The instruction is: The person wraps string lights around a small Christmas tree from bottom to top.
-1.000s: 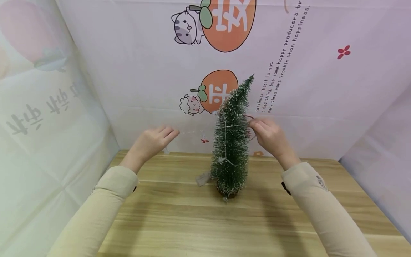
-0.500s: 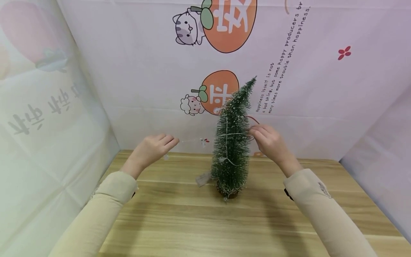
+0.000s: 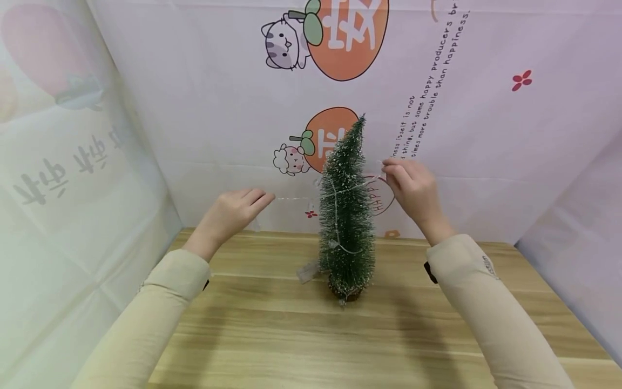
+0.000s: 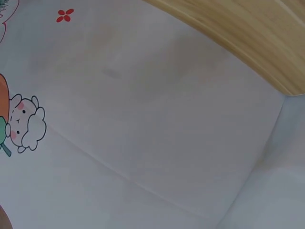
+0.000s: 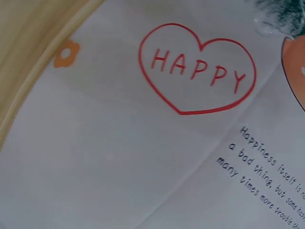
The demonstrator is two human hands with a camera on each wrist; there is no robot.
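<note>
A small green Christmas tree (image 3: 347, 227) with white-flecked bristles stands on the table, its top bent slightly right. A thin pale light string (image 3: 342, 190) crosses its front, with more strands lower down. My left hand (image 3: 235, 216), left of the tree, pinches one stretch of the string between thumb and fingers. On the right, my right hand (image 3: 413, 192) pinches another stretch, held a little higher. Part of the tree (image 5: 281, 16) shows at the right wrist view's top edge. The fingertips' exact hold is too small to tell.
The wooden table (image 3: 272, 335) meets a printed cloth backdrop (image 3: 218, 108) behind the tree. Cloth sides rise at left and right. A small greyish box-like piece (image 3: 307, 272) lies left of the tree's base.
After dipping slightly, both hands have risen, the right one more. The tree's top has swung left, and the string across the front now slants up toward the right hand.
</note>
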